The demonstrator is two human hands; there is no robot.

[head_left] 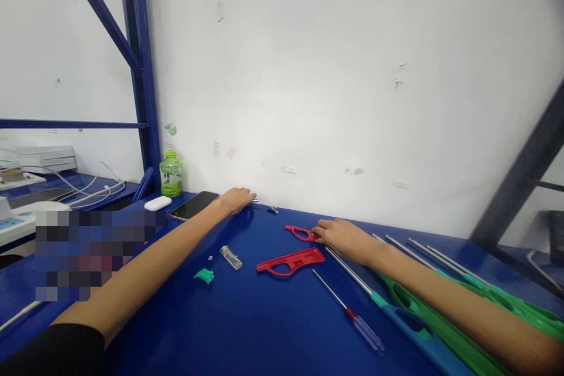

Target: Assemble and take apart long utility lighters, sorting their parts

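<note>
My right hand (346, 238) has its fingers closed on the end of a red plastic lighter casing half (299, 234) on the table. Nearer me lies a second red casing half (293, 261), its inner side up. Against the wall, my left hand (235, 201) is closed, palm down; its fingers hide whatever they hold. A small part with a thin wire (269, 208) shows just right of those fingertips. In front of my hands lie a clear fuel tank (231, 258), a green trigger piece (205, 275) and a screwdriver (352, 314) with a clear purplish handle.
Several long-necked lighters, a blue one (418, 332) and green ones (502, 296), lie under and beside my right forearm. A phone (194, 205), a white case (157, 204) and a green bottle (171, 175) stand at the back left. A blue frame post (147, 70) rises there.
</note>
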